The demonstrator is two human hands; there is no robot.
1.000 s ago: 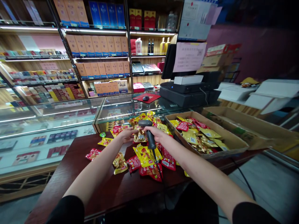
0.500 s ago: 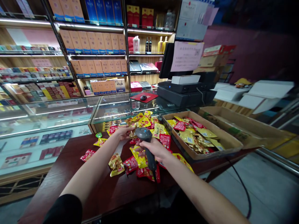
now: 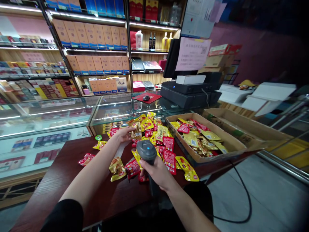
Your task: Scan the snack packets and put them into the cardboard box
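In my left hand (image 3: 123, 134) is a gold snack packet (image 3: 136, 130), gripped by its edge above the pile, with a pale printed patch facing up. My right hand (image 3: 156, 172) is wrapped round the handle of a dark grey barcode scanner (image 3: 146, 150), which has a blue light on top. The scanner's head is just in front of the gold packet and apart from it. Red packets (image 3: 169, 161) and yellow packets (image 3: 187, 169) lie heaped around both hands on the dark wooden table (image 3: 60, 180). Another gold packet (image 3: 117, 169) rests left of the scanner.
Right of the pile stands an open cardboard box (image 3: 183, 151) of packets, with a second carton (image 3: 224, 119) behind it. A glass display counter (image 3: 116, 109) borders the table's far side. A black cable (image 3: 248, 199) loops down on the right. The till (image 3: 188, 95) stands further back.
My left hand has raised the gold packet, so its printed face now shows. The scanner in my right hand has come back towards me, opening a gap between the two.
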